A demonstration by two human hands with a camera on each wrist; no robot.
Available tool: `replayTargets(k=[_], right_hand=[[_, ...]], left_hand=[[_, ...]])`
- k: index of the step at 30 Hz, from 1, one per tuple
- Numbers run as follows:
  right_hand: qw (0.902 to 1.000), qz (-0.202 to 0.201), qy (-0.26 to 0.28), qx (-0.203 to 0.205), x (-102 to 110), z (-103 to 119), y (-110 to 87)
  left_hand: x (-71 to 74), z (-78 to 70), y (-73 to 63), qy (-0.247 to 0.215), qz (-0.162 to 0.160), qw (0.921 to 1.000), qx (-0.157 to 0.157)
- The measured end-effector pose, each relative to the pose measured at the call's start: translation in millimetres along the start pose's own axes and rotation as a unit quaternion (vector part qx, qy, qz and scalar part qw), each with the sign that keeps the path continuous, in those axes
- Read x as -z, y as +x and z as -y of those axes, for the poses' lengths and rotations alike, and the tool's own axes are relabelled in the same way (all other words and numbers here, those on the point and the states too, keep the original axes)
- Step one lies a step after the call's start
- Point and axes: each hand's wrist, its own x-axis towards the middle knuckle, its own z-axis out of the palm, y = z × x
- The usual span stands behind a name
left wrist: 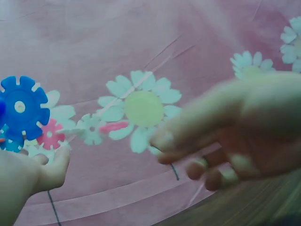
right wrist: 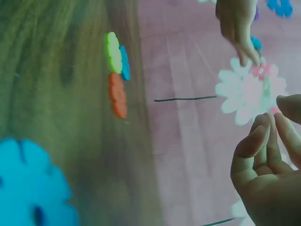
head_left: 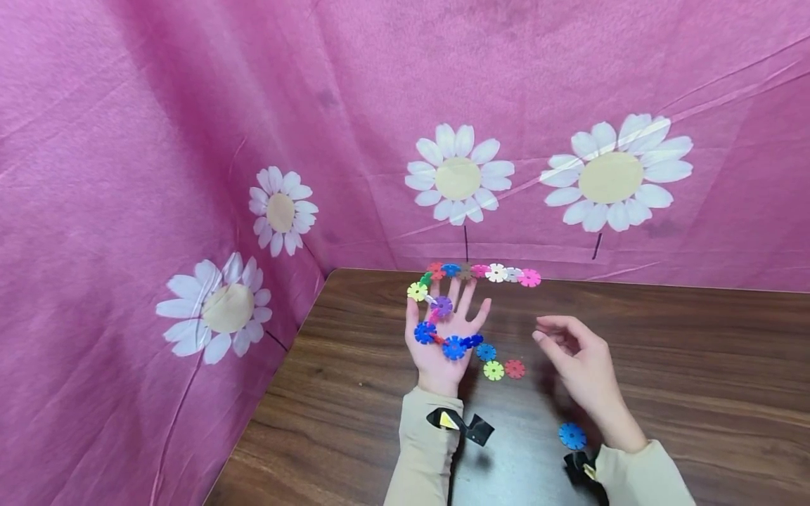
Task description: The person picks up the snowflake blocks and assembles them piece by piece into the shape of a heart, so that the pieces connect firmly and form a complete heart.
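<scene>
one snowflake-disc chain (head_left: 441, 306) lies across the spread left hand (head_left: 453, 327), its pink end (head_left: 530, 278) pointing right, forward of the right hand (head_left: 583, 367), grip loosely curled, empty.

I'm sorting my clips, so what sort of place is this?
Probably a tabletop play corner indoors: a wood-grain table, loose toy discs on it, and a pink flowered cloth behind.

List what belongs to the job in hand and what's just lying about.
Job in hand:
chain of linked discs
left hand, bearing it
right hand, seemingly empty

Lying on the table:
lime disc
red disc
farther blue disc
nearer blue disc
(perhaps spares)
</scene>
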Motion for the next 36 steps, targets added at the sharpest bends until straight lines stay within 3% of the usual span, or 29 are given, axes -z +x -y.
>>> replayTargets(k=[4,8,15,22,36], right_hand=[[0.9936,0.065,0.016,-0.091,1.0,-15.6,2.3],[0.9786,0.152,-0.04,-0.133,-4.9,-24.5,0.6],[0.9575,0.229,-0.17,-0.039,-12.8,-28.1,-6.2],[0.9309,0.275,-0.237,-0.043,-14.5,-20.9,-12.1],[0.9283,0.27,-0.254,-0.025,-13.1,-22.3,-10.3]], left_hand=[[1.0,-5.1,0.1,-0.001,0.017,0.9998,0.006],[1.0,-5.7,0.0,-0.02,0.036,0.999,0.02],[-1.3,-2.9,-1.2,-0.032,0.036,0.9982,0.035],[-1.4,-0.8,-1.6,-0.032,0.036,0.9978,0.044],[-0.1,1.8,-1.5,-0.024,0.046,0.9977,0.044]])
